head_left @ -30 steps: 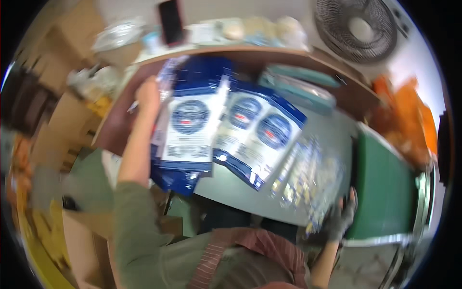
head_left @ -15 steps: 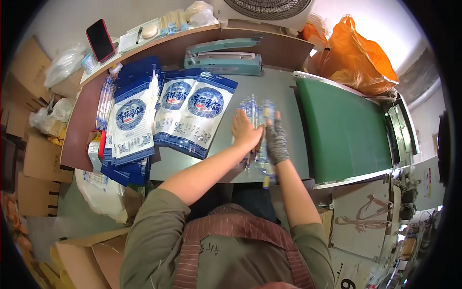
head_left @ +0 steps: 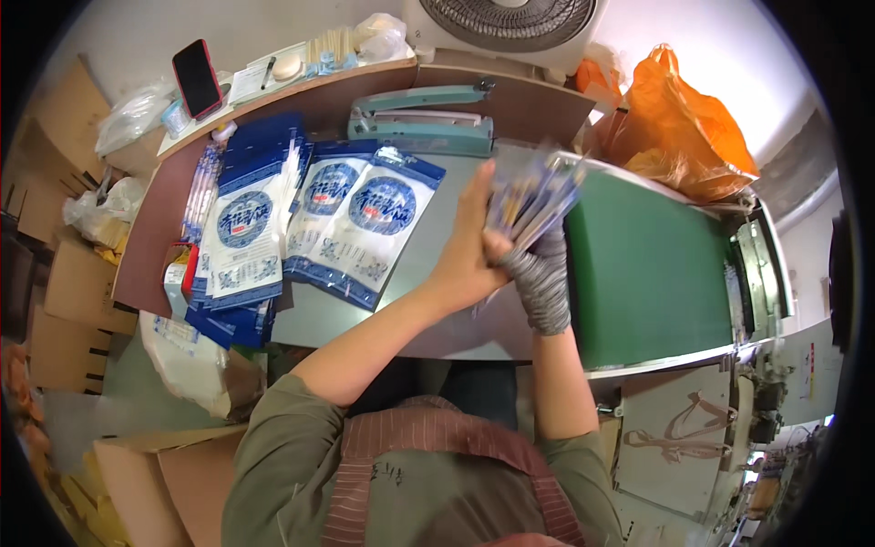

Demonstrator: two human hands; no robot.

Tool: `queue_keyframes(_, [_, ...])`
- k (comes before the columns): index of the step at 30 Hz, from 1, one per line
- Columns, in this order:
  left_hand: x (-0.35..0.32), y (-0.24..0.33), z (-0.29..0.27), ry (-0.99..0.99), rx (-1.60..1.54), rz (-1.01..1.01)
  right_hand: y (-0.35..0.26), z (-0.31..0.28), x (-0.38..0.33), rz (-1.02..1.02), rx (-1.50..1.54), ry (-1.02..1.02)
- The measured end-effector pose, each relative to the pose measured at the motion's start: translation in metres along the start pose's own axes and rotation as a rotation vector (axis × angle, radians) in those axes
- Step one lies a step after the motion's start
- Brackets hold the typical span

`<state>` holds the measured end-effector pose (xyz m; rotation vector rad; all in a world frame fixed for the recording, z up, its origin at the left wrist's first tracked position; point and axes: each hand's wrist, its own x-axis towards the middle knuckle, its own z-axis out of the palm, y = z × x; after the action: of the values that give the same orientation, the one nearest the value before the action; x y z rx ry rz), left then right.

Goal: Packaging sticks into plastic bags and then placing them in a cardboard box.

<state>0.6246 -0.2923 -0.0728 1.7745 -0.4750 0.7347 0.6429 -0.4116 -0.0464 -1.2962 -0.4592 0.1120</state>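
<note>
A bundle of chopsticks in clear, blue-printed wrappers [head_left: 533,201] is held up over the table, slanting and blurred by motion. My left hand [head_left: 469,242] presses its near side, fingers pointing up and thumb across the lower part. My right hand [head_left: 540,283], in a grey knitted fingerless glove, wraps round the bundle from the right; most of its fingers are hidden behind the sticks. To the left, two white-and-blue printed pouches [head_left: 378,237] lie side by side, overlapping. Next to them is a thick stack of the same pouches [head_left: 241,228].
A teal hand sealer [head_left: 419,132] stands at the table's back. On the right is a green belt surface [head_left: 661,269]. More wrapped chopsticks [head_left: 200,191] lie by the left wall, near a red-and-white box [head_left: 180,273]. A phone [head_left: 197,80], fan [head_left: 506,18] and orange bag [head_left: 684,128] stand behind.
The wrapped chopsticks were lower, between both hands at the table's surface. They are now lifted and gathered, and both hands have moved a little right and closed on them.
</note>
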Motion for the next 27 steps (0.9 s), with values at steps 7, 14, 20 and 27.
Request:
queue_keyframes(7, [-0.022,-0.02,-0.017,-0.633,-0.309,-0.716,0.01,0.008,-0.013,0.037,-0.248,0.016])
queue_keyframes(14, [-0.136,0.013,-0.021,-0.614,-1.213,-0.975,0.02,0.001,-0.038,0.181,-0.255,-0.212])
queue_keyframes(20, [-0.155,0.015,-0.16,-0.309,0.162,-0.468,0.088,0.037,-0.062,0.597,0.159,-0.283])
queue_keyframes(27, [-0.171,-0.011,-0.325,-0.256,1.059,-0.333,0.086,0.067,-0.056,0.61,0.149,-0.343])
